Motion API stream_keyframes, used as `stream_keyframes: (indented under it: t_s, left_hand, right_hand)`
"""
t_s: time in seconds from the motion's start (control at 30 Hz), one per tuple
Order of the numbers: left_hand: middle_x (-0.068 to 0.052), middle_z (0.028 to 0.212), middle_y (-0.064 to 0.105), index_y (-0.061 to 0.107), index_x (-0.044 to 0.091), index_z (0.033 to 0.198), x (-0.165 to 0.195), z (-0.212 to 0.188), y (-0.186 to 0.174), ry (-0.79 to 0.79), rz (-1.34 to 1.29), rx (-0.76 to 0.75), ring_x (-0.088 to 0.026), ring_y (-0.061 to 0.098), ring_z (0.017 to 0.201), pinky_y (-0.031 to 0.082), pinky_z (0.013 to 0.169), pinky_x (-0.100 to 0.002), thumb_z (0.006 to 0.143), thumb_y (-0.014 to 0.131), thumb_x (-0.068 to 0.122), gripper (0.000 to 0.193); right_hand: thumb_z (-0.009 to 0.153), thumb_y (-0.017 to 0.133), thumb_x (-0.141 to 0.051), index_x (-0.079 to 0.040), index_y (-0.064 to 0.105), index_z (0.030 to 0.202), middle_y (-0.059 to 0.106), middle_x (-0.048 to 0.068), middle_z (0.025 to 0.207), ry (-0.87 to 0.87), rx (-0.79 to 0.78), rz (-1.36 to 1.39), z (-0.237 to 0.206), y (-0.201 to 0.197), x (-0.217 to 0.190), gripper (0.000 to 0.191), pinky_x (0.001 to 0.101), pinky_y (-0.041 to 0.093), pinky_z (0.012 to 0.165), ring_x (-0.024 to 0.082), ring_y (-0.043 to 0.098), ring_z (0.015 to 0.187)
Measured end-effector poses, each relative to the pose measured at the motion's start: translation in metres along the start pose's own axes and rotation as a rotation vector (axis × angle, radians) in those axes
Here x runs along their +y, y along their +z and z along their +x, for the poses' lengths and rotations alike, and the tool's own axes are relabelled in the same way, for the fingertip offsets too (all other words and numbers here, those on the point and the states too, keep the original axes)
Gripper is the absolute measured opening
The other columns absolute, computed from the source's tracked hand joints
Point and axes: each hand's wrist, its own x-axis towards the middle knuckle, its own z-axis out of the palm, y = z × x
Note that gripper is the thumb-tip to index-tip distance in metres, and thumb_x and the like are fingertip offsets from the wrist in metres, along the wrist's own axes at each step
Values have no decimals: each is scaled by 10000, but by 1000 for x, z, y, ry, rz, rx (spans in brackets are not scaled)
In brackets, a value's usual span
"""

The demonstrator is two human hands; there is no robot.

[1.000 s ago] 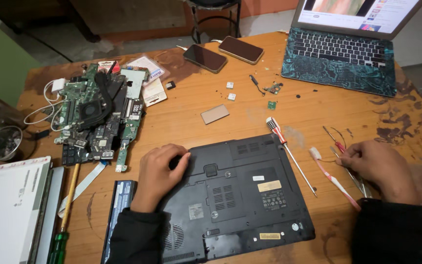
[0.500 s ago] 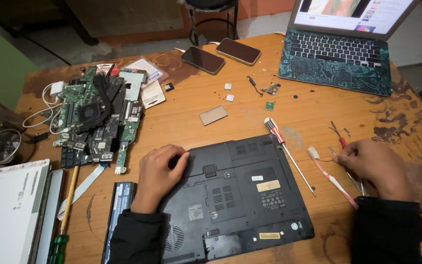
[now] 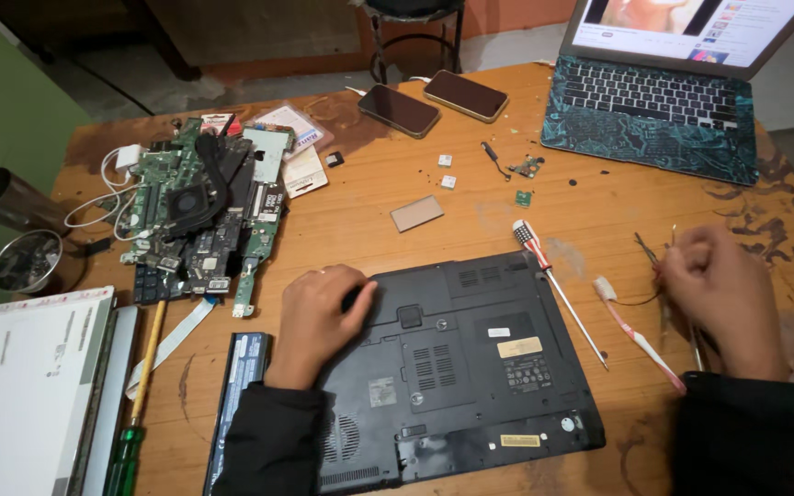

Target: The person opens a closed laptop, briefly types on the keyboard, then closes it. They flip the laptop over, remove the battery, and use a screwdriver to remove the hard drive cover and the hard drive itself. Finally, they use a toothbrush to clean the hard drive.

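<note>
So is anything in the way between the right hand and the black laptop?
Yes. A toothbrush and a screwdriver lie on the table between the right hand and the upturned laptop. The left hand rests on it.

Hands at an upturned laptop

The left hand (image 3: pixel 322 317) rests flat on the black upturned laptop (image 3: pixel 457 367) on the table (image 3: pixel 470 184). The right hand (image 3: pixel 723 294) closes around thin tools beside a toothbrush (image 3: pixel 636 332) and a screwdriver (image 3: pixel 558 289)
</note>
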Motion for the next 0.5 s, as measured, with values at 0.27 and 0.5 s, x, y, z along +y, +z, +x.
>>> stream_keyframes:
  t_s: [0.27,0.5]
  left_hand:
    - [-75,808,706,694,74,803,-2,1,-4,41,-23,22,-308,656,709,503,665,-404,847,766,155,117]
    - [-71,800,699,691,73,795,-3,0,-6,24,-31,36,-304,652,713,497,669,-405,848,767,155,124]
  right_hand:
    - [1092,607,-102,-50,630,1241,718,102,1079,-70,21,1371,3,12,-21,159,314,541,867,164,684,959]
    - [1179,592,-189,-25,661,940,685,136,917,-179,-321,1399,-23,81,-62,298,328,523,805,180,631,801]
